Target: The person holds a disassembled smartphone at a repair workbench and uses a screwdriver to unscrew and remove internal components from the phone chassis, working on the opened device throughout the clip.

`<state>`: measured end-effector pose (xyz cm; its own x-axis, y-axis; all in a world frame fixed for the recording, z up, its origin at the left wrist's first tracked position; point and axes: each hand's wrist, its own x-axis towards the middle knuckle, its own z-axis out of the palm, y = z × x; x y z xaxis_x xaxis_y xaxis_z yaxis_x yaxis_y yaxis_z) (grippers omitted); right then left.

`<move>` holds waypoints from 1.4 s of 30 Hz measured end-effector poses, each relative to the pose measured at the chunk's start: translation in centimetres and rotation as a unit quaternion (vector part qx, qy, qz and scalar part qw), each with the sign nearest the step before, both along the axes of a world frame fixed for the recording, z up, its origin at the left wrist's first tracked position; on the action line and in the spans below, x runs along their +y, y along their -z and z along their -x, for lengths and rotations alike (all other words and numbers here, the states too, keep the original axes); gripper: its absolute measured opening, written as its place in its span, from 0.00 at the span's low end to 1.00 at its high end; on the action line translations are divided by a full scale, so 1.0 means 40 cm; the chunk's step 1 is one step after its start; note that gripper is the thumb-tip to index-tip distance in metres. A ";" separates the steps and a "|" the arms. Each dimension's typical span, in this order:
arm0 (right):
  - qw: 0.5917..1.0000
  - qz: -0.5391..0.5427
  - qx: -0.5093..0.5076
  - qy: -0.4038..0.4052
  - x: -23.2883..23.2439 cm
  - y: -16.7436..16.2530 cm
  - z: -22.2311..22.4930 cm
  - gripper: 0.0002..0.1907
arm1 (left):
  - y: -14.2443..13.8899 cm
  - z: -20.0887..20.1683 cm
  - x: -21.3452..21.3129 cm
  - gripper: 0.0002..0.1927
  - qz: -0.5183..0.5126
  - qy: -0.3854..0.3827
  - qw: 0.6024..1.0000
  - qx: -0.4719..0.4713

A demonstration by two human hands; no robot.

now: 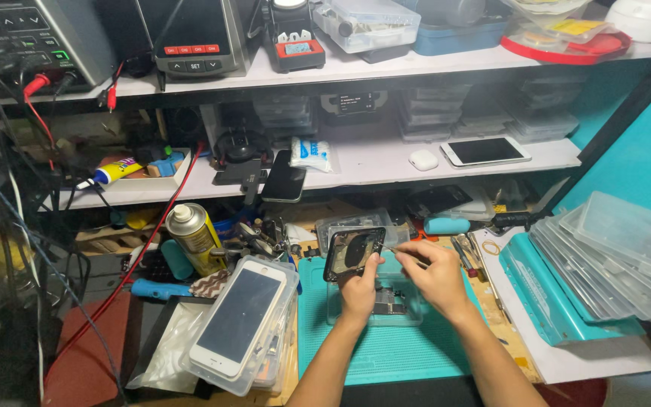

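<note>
Two hands [397, 283], one opened phone housing [352, 252] between them; one white phone [239, 316] at eight o'clock, one yellow spray can [194, 237] at ten

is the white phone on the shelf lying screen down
No, the white phone on the lower shelf lies flat with its dark screen facing up, next to a small white earbud case.

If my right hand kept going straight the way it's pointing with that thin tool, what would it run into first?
The right hand points left with a thin tool, so it would probably first meet the opened phone body held up by the left hand. Depth is unclear.
</note>
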<state>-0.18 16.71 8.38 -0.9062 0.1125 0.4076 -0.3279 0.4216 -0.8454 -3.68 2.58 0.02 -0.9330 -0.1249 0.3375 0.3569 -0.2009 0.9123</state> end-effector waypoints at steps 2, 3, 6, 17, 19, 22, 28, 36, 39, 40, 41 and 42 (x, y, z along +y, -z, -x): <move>1.000 0.011 -0.008 -0.004 0.002 0.001 -0.002 0.14 | -0.001 0.003 0.002 0.09 -0.025 0.007 1.000 -0.011; 1.000 0.016 -0.012 -0.006 0.002 0.002 -0.004 0.16 | -0.001 0.002 0.004 0.09 -0.038 0.010 0.999 -0.017; 0.982 0.100 -0.158 -0.013 0.004 0.003 -0.004 0.11 | 0.000 0.003 -0.001 0.11 -0.011 0.007 1.000 -0.029; 0.993 0.090 -0.071 -0.036 0.020 0.028 0.011 0.14 | 0.003 0.001 0.001 0.10 -0.009 0.012 1.000 -0.016; 0.987 0.110 -0.110 -0.029 0.019 0.034 0.013 0.14 | 0.004 0.001 -0.001 0.10 -0.006 0.008 1.000 -0.009; 0.986 0.114 -0.115 -0.041 0.019 0.040 0.013 0.14 | 0.004 0.001 0.000 0.10 -0.011 0.001 1.000 -0.015; 0.979 0.154 -0.125 -0.040 0.017 0.049 0.021 0.13 | 0.007 0.002 0.001 0.11 -0.011 0.005 0.999 -0.039; 0.970 0.170 -0.171 -0.045 0.030 0.055 0.029 0.15 | 0.005 -0.003 0.003 0.12 0.030 -0.014 0.997 -0.063; 0.978 0.137 -0.150 -0.040 0.028 0.057 0.024 0.13 | 0.002 0.001 0.002 0.11 -0.009 0.003 0.999 -0.047; 0.984 0.128 -0.117 -0.046 0.026 0.057 0.023 0.12 | 0.001 0.003 0.002 0.11 -0.014 0.004 0.999 -0.045; 0.988 0.119 -0.085 -0.051 0.024 0.059 0.019 0.13 | 0.001 0.003 0.003 0.11 -0.018 0.005 0.999 -0.043; 0.991 0.110 -0.053 -0.057 0.022 0.059 0.017 0.13 | 0.001 0.004 0.003 0.10 -0.023 0.006 0.999 -0.042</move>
